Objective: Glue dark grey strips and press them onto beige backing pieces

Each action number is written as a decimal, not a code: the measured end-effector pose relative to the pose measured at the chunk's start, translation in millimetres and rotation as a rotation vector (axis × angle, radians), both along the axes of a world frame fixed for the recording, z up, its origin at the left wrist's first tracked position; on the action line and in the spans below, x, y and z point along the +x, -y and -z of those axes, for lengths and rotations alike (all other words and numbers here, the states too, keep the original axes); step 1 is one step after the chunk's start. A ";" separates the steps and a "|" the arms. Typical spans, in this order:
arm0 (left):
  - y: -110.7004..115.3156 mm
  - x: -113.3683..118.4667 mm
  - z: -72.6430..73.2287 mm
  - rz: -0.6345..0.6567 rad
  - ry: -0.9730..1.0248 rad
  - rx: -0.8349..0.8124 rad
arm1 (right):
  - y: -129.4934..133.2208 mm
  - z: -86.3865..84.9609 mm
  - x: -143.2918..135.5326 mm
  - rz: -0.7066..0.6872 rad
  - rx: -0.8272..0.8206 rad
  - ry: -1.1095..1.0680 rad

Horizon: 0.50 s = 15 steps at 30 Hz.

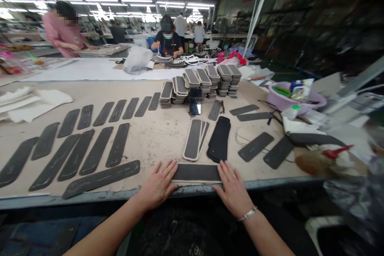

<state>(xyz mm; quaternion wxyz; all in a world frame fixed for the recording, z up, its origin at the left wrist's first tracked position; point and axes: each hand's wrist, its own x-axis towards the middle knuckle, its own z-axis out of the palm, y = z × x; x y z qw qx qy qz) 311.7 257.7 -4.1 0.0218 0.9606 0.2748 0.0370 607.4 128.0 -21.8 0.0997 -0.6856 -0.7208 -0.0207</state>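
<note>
A long dark grey panel with a pale edge [196, 172] lies flat along the table's front edge. On its left end rests my left hand [160, 180], fingers stretched out. My right hand [232, 184] lies flat over the right end, also with fingers extended. Just behind the panel are a few pale-rimmed grey panels [193, 139], fanned out, and beside them a small pile of black panels [219, 138]. To the left, several loose dark grey strips [87, 152] lie in rows, some with shiny streaks on them.
Stacks of pale-rimmed panels [180, 86] stand farther back, a phone [195, 102] leaning against them. At right are a purple basin [295, 98], more dark strips [256, 147] and a bottle with a red nozzle [318, 161]. Across the table a co-worker [168, 42] handles pieces.
</note>
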 end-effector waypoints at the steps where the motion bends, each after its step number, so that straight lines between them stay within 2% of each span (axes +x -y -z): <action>1: -0.7 0.1 3.3 0.005 0.018 0.017 | -1.8 -5.7 -8.3 -0.019 -0.015 -0.010; 5: -4.9 -1.8 12.0 0.023 0.054 0.060 | -12.2 -17.5 -44.2 -0.232 -0.068 -0.087; 8: -6.6 -2.5 12.3 0.009 0.060 0.063 | -15.4 -15.0 -50.0 -0.283 -0.092 -0.122; 10: -6.9 -1.8 10.3 -0.006 0.051 0.040 | -13.0 -11.1 -38.8 -0.215 -0.107 -0.113; 15: -6.9 5.3 -1.4 -0.070 -0.019 -0.087 | 0.8 -1.6 1.6 0.059 -0.167 -0.055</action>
